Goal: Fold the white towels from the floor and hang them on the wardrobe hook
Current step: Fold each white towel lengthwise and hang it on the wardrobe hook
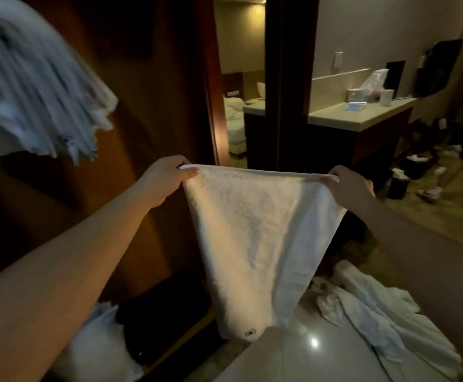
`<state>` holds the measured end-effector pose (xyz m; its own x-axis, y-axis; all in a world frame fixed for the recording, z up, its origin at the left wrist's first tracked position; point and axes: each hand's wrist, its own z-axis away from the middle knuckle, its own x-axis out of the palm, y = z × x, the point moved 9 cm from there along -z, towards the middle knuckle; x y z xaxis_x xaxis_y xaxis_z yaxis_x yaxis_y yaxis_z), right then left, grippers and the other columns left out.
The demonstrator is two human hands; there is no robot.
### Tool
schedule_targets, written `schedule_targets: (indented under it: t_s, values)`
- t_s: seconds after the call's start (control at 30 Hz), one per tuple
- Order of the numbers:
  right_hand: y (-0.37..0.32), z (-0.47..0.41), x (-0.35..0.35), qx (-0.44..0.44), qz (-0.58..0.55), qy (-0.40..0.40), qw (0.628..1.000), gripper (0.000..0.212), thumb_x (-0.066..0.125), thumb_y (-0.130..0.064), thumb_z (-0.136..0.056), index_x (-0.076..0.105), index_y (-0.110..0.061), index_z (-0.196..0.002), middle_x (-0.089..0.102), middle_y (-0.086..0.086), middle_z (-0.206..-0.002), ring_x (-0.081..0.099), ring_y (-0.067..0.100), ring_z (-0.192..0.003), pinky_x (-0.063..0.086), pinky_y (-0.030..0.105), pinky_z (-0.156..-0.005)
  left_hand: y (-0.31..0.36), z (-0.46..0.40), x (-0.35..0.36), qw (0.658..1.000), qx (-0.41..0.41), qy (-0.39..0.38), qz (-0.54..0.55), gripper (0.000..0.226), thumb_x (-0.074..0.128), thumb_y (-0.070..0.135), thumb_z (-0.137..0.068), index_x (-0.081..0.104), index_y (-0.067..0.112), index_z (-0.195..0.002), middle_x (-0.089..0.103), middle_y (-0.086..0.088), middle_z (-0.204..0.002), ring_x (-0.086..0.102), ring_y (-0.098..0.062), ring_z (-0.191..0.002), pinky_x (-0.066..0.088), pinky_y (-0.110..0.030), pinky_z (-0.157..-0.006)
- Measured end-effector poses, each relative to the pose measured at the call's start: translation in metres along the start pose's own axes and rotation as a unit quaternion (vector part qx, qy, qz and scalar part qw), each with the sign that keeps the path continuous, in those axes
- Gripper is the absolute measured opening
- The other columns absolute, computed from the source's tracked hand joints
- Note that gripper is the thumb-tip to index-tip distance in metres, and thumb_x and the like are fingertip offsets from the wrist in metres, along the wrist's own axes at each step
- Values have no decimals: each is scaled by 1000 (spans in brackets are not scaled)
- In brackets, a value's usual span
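Towel (255, 238) stretched in mid-air between both hands, top edge taut, body sagging to a narrow bottom above the floor (293, 362). Left hand (167, 180) pinching the left top corner, thumb over the edge. Right hand (349, 186) pinching the right top corner. More towels (376, 312) heaped on the floor, lower right. Hung towels (31, 92) at upper left against the wardrobe (147, 78). Desk (362, 114) behind.
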<state>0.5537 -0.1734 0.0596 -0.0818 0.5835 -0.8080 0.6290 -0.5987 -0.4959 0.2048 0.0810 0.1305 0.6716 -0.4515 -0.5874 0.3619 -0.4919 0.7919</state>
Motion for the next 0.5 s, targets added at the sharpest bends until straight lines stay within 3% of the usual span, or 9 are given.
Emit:
schedule_targets:
  t_s: [0.07,0.13,0.2,0.27,0.33,0.43,0.5]
  values:
    - [-35,16,6,-18,-36,-5,999,17,48,-46,-100,56,-32,-97,61,-6,-87,55,13,-74,46,34,-71,-22,26,-36,997,-28,31,65,18,68,30,-95,67,23,-79,68,-3,-94,62,-22,-98,45,-33,-82]
    - [-66,31,9,-34,-62,-12,997,19,52,-49,-97,57,-33,-87,62,-8,-83,54,6,-69,39,27,-56,-41,47,-69,986,-56,63,145,20,72,26,-92,68,23,-73,72,1,-86,63,-23,-98,46,-36,-88]
    - [-95,44,12,-45,-73,-15,996,32,55,-58,-93,60,-30,-78,62,-8,-77,57,8,-68,38,26,-54,-56,67,-97,966,-73,87,234,14,72,22,-92,68,23,-79,74,5,-78,65,-20,-91,49,-32,-78]
    - [-125,55,15,-58,-70,-18,996,46,55,-68,-90,62,-26,-72,62,-6,-71,59,11,-66,37,27,-53,-68,86,-120,942,-77,109,309,4,70,21,-94,67,19,-94,75,0,-86,69,-21,-89,55,-34,-68]
    - [-155,66,19,-71,-62,-43,995,49,53,-70,-90,61,-26,-70,61,-5,-72,57,11,-66,34,27,-53,-79,104,-141,924,-76,136,349,7,69,20,-95,66,17,-100,76,-4,-87,73,-21,-81,58,-34,-61]
    - [-190,89,27,-69,-92,-118,986,48,54,-64,-93,66,-21,-76,64,-1,-75,59,14,-67,37,27,-54,-97,129,-162,913,-91,187,352,14,73,23,-93,69,15,-104,78,-7,-93,76,-22,-85,60,-36,-68]
    - [-206,109,37,-44,-185,-188,964,38,62,-47,-93,73,-10,-92,67,5,-78,60,19,-65,40,26,-54,-109,146,-166,897,-112,217,369,18,74,22,-92,70,12,-107,78,-10,-98,76,-24,-87,60,-33,-63]
